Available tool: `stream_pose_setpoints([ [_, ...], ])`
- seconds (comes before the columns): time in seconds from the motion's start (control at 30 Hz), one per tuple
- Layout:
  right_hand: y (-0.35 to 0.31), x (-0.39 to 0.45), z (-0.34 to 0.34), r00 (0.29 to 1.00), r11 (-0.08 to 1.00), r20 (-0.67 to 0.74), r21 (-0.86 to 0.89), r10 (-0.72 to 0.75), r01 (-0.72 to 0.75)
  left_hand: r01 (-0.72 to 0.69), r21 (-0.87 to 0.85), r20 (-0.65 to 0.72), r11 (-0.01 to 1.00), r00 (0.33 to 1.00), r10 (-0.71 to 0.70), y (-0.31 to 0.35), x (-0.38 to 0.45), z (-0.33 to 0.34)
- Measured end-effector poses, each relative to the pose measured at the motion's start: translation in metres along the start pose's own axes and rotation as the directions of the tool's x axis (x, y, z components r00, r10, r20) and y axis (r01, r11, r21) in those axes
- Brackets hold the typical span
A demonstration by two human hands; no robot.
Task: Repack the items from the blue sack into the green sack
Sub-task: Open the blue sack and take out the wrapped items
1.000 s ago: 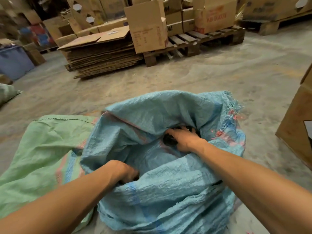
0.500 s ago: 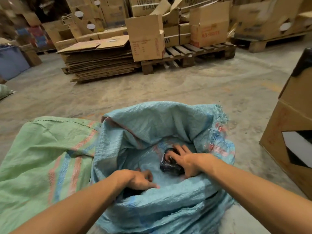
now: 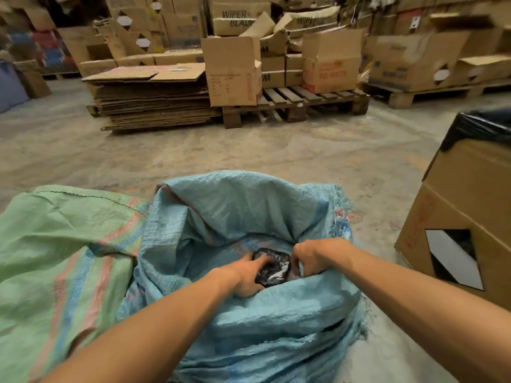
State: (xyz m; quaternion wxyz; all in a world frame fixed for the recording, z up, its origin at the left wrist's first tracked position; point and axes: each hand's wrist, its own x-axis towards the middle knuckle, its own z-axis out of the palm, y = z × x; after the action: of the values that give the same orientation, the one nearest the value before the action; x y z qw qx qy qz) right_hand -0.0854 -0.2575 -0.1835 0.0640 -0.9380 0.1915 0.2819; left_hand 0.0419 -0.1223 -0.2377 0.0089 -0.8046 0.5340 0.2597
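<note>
You are on a dusty concrete floor (image 3: 304, 156) in a warehouse. A stack of flattened cardboard (image 3: 154, 103) lies ahead, beside a pallet (image 3: 298, 106) loaded with boxes (image 3: 233, 71). A large carton (image 3: 464, 225) topped with black plastic film stands at your right.

The blue sack (image 3: 243, 217) sits open directly in front of you, its mouth rolled down and its near rim bunched up toward you. The green sack (image 3: 55, 258) lies crumpled at its left, touching it.

Both your hands are inside the blue sack. A black packet (image 3: 272, 268) with a glossy wrap lies at the bottom, between them.

- Left hand (image 3: 246, 275): fingers curled over the left edge of the packet, in contact with it. The packet sits under the fingertips and to their right.
- Right hand (image 3: 312, 258): fingers bent downward at the right edge of the packet. The near rim of the sack hides the fingertips, so you cannot tell whether they pinch the packet, the sack fabric, or nothing.

The packet rests inside the blue sack, well apart from the green sack.
</note>
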Motion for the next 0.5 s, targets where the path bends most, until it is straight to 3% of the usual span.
stream_pose_setpoints([
  [0.23, -0.007, -0.002, 0.013, 0.926, 0.968, 0.364, -0.25, 0.096, -0.002, 0.09, -0.106, -0.015, 0.99, 0.996, -0.092, 0.005, 0.011, 0.005],
  [0.37, 0.001, -0.005, 0.019, 0.974, 0.994, 0.228, -0.104, 0.006, 0.018, 0.101, -0.26, -0.117, 0.96, 0.984, -0.135, 0.005, 0.014, 0.009],
  [0.5, 0.017, -0.007, 0.017, 0.987, 0.96, -0.146, 0.278, 0.068, -0.025, 0.085, -0.271, -0.33, 0.959, 0.927, -0.176, 0.009, 0.002, -0.01],
])
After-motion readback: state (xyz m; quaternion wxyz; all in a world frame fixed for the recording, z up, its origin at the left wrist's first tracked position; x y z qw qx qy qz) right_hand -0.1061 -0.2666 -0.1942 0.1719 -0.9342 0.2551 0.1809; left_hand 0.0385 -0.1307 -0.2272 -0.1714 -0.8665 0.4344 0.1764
